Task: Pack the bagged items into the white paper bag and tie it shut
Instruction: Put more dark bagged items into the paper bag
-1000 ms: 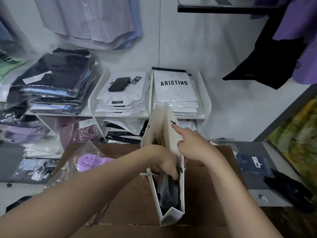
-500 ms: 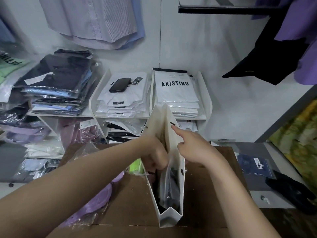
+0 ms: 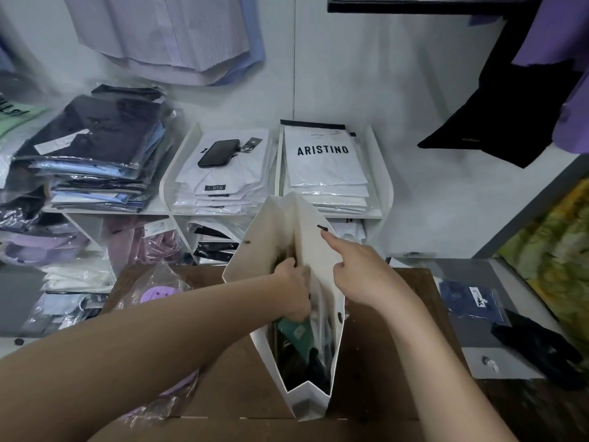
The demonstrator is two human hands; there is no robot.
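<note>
Your left hand [image 3: 294,291] is inside the white paper bag [image 3: 322,260] standing mid-bench [image 3: 382,362], fingers curled around the bagged items [image 3: 299,336]. Your right hand [image 3: 360,275] pinches the bag's right wall, index finger extended.

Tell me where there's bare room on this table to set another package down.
Bare brown table lies right of the white paper bag, under the right hand. Left is crowded: the clear bag with the purple item lies there.
</note>
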